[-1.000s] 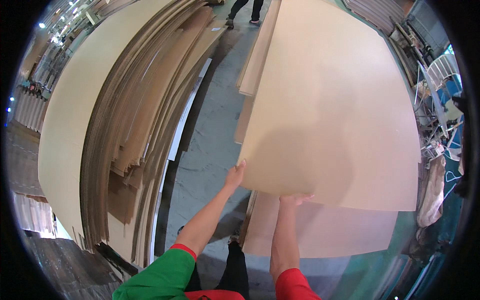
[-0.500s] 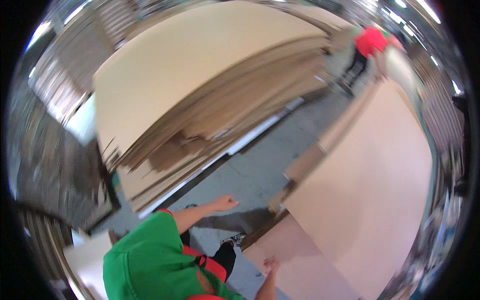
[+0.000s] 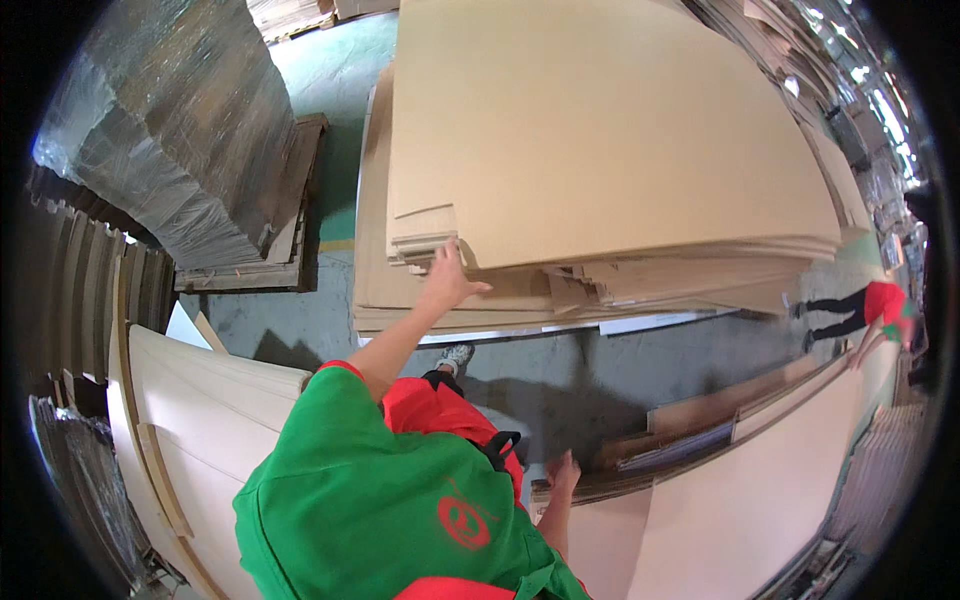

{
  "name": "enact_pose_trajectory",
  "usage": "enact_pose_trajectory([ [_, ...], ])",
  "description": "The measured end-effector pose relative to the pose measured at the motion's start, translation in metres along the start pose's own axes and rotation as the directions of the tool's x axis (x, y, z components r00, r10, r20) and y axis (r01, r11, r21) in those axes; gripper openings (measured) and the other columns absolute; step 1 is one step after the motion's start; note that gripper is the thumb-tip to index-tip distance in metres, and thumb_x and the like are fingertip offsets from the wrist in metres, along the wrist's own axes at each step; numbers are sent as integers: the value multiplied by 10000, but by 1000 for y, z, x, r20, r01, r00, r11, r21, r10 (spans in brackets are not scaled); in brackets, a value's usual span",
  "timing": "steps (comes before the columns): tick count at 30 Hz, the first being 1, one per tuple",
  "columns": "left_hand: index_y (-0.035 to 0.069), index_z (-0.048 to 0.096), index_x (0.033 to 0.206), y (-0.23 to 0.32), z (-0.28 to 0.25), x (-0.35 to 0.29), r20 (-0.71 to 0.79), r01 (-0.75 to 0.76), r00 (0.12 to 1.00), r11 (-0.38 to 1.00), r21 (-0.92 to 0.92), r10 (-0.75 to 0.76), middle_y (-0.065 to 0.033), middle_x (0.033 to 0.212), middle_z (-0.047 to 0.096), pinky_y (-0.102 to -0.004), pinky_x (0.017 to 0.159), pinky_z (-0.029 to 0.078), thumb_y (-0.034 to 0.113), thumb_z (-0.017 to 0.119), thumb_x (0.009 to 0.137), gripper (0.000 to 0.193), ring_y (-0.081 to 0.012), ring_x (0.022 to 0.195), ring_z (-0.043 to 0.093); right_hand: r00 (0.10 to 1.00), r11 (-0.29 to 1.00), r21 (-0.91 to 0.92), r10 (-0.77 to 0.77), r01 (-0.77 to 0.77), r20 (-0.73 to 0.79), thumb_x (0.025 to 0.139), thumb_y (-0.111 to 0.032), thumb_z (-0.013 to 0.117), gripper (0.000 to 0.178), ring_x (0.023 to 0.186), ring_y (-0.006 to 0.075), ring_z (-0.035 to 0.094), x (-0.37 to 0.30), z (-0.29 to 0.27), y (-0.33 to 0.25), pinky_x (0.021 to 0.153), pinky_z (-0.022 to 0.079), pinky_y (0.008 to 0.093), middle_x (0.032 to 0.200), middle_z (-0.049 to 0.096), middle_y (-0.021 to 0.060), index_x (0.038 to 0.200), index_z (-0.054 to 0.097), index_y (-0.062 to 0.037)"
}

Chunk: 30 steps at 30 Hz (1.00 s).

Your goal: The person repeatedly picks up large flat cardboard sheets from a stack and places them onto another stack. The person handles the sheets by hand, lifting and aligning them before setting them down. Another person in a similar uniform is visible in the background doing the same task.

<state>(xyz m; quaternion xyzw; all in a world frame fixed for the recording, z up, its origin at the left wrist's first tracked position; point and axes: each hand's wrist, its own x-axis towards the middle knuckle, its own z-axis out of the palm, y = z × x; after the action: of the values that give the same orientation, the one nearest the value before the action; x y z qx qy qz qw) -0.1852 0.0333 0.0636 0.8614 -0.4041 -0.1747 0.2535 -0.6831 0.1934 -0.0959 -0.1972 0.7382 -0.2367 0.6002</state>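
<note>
My left hand (image 3: 450, 283) reaches forward with its thumb spread from the fingers. Its fingertips are at the near left corner of a large stack of brown cardboard sheets (image 3: 600, 130), beside a small notched bundle of sheet ends (image 3: 424, 240). Whether they touch the cardboard I cannot tell. Low by my right side is my right hand (image 3: 562, 475), its fingers loosely bent and apart with nothing visible in them. It hangs near the end of a lower stack of pale cardboard sheets (image 3: 745, 510).
A person in red and green (image 3: 885, 305) bends over the far end of the lower stack. Plastic-wrapped goods (image 3: 185, 130) stand on a wooden pallet at the left. Pale curved sheets (image 3: 210, 400) lie behind my left side. Grey floor (image 3: 540, 390) runs between the stacks.
My view and body have turned left toward the large stack. My left hand has moved from above the floor to the stack's corner, and its fingers have spread.
</note>
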Motion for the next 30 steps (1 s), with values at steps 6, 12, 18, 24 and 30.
enact_pose_trajectory([
  [6,-77,549,1024,9,15,34,473,517,852,225,-826,-222,-134,847,633,-298,535,546,248,735,820,427,-192,618,632,884,881,-112,-442,460,153,928,-360,565,389,739,171,600,-62,152,-193,662,496,314,884,608,47,1106,564,-15],
  [12,-59,567,877,-17,-32,57,402,474,877,335,-814,-264,-114,691,617,-303,428,513,262,674,870,338,-166,488,602,943,921,-208,-308,329,130,922,-353,589,350,717,161,607,-71,133,-170,624,499,293,830,605,55,1028,565,-20],
  [18,-61,599,798,-79,-58,118,329,425,903,687,-590,-276,-115,632,612,-288,424,511,379,669,860,450,-169,490,603,992,992,19,125,-124,-29,936,-337,560,266,623,145,596,-59,63,-56,501,467,278,776,614,63,927,543,-72],
  [24,-83,633,803,-97,-61,142,473,452,848,793,-407,-241,-123,631,616,-288,410,509,447,676,840,532,-174,474,599,990,977,-166,142,-138,14,930,-342,559,322,682,183,640,-47,75,-26,534,493,289,864,646,101,1014,559,-31],
  [30,-54,629,762,-107,-70,156,604,440,765,866,-237,-223,-105,635,612,-282,436,512,543,639,835,601,-164,488,596,998,976,-213,-45,37,-34,927,-359,557,383,726,200,658,-54,109,-63,567,515,317,931,654,127,1056,561,1],
])
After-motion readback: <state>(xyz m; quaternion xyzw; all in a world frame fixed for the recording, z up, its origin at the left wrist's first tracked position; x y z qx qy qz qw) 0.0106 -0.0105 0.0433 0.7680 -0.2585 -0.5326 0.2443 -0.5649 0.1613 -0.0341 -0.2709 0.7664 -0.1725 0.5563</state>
